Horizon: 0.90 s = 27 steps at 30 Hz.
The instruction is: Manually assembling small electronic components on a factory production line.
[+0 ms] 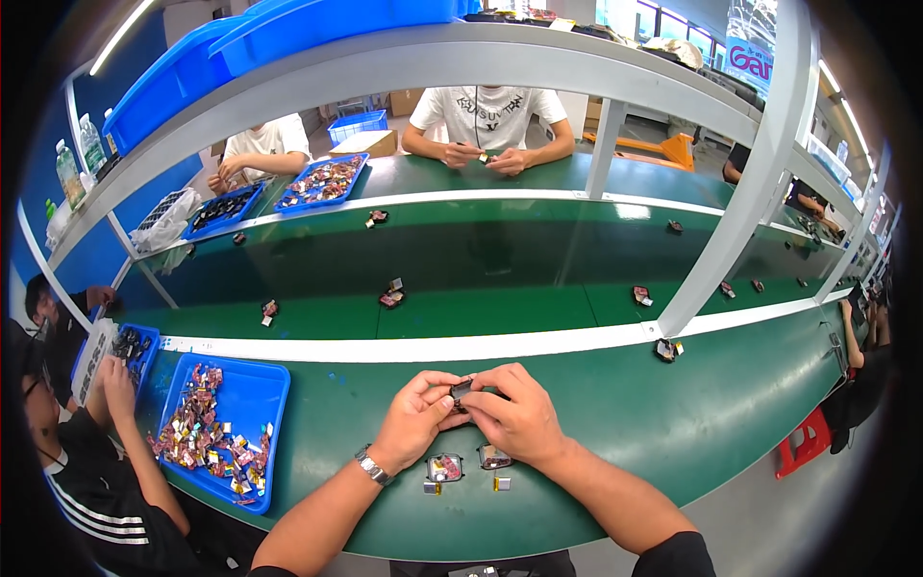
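Between both hands, above the green table [615, 433], is a small black watch-like case [461, 390]. My left hand [411, 421] pinches it from the left, a metal-band wristwatch [373, 465] on that wrist. My right hand [519, 415] closes on its right side, fingertips against it; the fingers hide part of the case. Just below my hands lie two open watch cases, the left case [444, 468] with a red circuit board showing and the right case [494, 456] partly beneath my right hand. A silvery battery [433, 489] and another battery [503, 484] lie near them.
A blue tray [281, 389] of loose circuit boards stands left, beside a co-worker's arm [120, 394]. Beyond a white rail [404, 352], several cases lie scattered on a green belt [500, 308]. A shelf post [735, 192] rises right. Another person [490, 125] works opposite.
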Tool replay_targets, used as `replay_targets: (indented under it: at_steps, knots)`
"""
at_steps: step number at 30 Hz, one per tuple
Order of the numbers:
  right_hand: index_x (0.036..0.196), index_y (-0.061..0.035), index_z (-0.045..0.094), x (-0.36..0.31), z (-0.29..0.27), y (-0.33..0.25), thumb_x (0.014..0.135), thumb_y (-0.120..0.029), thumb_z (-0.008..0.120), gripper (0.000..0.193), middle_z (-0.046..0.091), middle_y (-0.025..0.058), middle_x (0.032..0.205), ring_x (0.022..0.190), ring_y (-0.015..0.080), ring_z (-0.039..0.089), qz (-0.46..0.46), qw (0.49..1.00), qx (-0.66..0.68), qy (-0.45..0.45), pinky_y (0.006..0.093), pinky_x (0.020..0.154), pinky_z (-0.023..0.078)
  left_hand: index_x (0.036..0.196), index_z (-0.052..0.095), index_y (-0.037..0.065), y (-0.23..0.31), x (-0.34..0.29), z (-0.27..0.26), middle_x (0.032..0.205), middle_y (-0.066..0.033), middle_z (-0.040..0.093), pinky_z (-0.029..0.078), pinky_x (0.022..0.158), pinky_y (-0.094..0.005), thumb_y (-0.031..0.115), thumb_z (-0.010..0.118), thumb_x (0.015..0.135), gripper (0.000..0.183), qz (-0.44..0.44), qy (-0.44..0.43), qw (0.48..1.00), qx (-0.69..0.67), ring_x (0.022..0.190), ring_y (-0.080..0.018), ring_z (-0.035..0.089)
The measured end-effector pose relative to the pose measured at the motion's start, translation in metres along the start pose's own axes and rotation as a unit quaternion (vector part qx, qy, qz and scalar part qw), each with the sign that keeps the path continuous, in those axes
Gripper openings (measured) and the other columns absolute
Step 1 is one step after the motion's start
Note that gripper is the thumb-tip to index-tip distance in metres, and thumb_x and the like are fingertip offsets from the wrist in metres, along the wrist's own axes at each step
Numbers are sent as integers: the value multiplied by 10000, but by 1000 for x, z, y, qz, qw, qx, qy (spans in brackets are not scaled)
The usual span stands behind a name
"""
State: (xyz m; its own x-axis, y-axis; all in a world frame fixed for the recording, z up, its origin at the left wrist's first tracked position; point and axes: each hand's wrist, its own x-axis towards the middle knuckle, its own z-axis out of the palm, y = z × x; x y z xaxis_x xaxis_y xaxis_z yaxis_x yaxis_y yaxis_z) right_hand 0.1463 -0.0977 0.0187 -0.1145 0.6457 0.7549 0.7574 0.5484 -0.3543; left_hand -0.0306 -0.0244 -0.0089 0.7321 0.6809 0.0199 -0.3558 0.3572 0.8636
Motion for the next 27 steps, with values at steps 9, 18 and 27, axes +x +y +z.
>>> replay_targets:
  at_steps: [9,18,27]
  knots:
    - [915,-70,685,-3,10,-8,702,-27,751,227,627,51,957,844,239,624,36,999,-38,-5,335,707,536,1246,461,15,-1,0,-2,1294,-137,579,529,985,-356,-6,446,1003,244,-13,20,1000,11,1155,-203,598]
    - [940,-48,671,-5,14,-6,709,-9,730,241,612,74,968,841,252,621,17,996,-84,3,343,718,532,1240,460,10,-2,1,-2,1246,-134,603,538,968,-353,-1,452,1002,238,-13,26,999,15,1125,-196,612]
    - [939,-38,675,-7,17,-1,706,-3,730,242,615,74,967,828,244,615,15,997,-73,15,342,700,527,1234,460,6,-2,1,0,1215,-132,609,534,976,-366,-6,454,999,235,-12,22,1000,6,1121,-201,613]
